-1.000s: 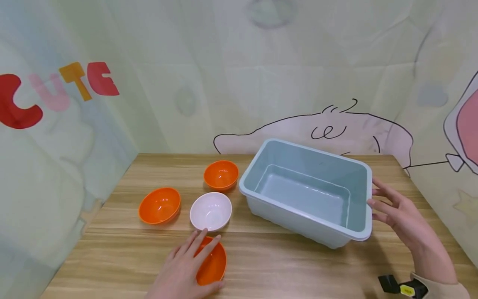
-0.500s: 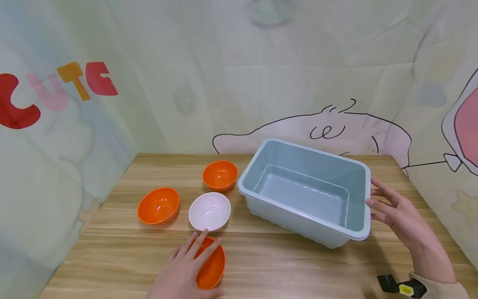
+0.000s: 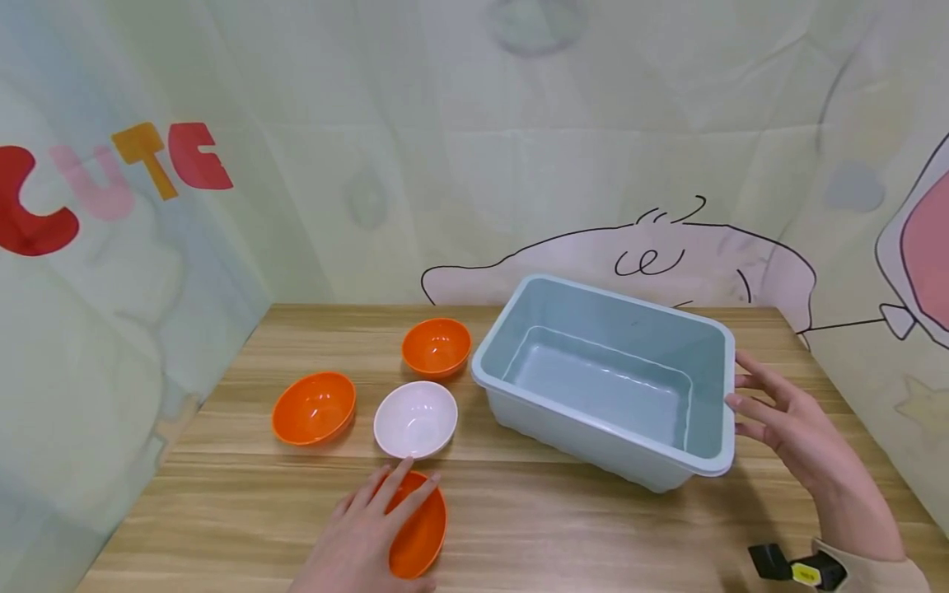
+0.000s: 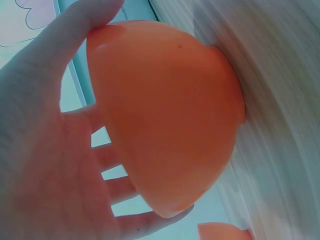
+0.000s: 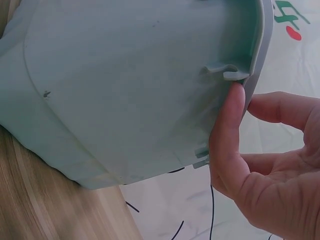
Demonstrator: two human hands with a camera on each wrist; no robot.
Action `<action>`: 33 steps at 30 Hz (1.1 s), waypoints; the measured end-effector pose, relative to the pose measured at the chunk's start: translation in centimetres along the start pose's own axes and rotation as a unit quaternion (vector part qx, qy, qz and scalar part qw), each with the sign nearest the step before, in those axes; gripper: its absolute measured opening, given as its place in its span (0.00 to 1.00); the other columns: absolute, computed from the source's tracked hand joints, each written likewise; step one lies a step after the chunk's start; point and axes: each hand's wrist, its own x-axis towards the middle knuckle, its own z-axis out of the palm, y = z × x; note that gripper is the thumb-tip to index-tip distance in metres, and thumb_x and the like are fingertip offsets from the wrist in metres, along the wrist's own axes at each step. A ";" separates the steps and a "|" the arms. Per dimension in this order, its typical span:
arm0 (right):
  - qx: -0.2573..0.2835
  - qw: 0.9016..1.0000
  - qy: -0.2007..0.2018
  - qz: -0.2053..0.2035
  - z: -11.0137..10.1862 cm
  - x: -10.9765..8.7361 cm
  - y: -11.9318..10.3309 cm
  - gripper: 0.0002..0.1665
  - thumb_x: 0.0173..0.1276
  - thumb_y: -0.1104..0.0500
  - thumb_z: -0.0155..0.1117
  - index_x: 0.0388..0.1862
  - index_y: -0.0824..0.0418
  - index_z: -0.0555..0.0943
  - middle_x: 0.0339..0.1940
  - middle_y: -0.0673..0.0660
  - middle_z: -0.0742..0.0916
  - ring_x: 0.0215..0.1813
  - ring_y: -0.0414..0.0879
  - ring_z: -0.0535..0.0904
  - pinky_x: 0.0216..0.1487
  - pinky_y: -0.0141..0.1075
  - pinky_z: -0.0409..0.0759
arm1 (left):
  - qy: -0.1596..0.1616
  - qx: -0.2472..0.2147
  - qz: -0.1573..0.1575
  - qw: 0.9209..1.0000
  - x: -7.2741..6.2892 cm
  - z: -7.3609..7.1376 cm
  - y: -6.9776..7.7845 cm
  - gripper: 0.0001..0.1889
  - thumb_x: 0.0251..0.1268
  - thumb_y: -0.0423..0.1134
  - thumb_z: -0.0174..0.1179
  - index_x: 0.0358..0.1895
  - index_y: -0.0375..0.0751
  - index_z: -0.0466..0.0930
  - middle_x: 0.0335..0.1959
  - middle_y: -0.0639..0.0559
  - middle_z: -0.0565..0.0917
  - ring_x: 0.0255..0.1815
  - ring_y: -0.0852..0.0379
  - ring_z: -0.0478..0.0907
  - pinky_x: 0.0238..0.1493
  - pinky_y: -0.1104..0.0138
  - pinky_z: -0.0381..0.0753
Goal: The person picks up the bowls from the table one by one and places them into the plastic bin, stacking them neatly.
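My left hand [image 3: 371, 527] spans the nearest orange bowl [image 3: 426, 531], with spread fingers over its rim. Thumb and fingers grip the rim from opposite sides in the left wrist view, where the orange bowl [image 4: 165, 115] shows its outer wall and foot close to the wood. At the right, my right hand [image 3: 797, 436] holds the short end of a light blue plastic tub [image 3: 593, 428]. In the right wrist view, a fingertip lies beneath the rim of the tub [image 5: 120, 90] and other fingers of the right hand [image 5: 275, 175] are at its outer side.
Just beyond the gripped bowl sits a white bowl [image 3: 416, 420]. Two more orange bowls stand on the wooden table [image 3: 200, 511], one bowl [image 3: 315, 408] at the left and one bowl [image 3: 437, 348] at the back near the tub. A printed curtain [image 3: 341, 165] hangs behind the table.
The left thumb and the near side of the gripped orange bowl have shifted slightly toward the front. The right hand and tub hold their places.
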 end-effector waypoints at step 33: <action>-0.005 1.000 -0.011 -0.008 0.0 -0.1 0.0 0.42 0.73 0.68 0.51 0.78 0.62 0.44 0.52 0.49 0.70 0.45 0.33 0.80 0.40 0.31 0.84 | 0.005 0.004 0.002 1.000 0.4 -1.2 0.4 0.50 0.33 0.63 0.74 0.69 0.63 0.65 0.70 0.44 0.67 0.64 0.39 0.66 0.55 0.37 0.72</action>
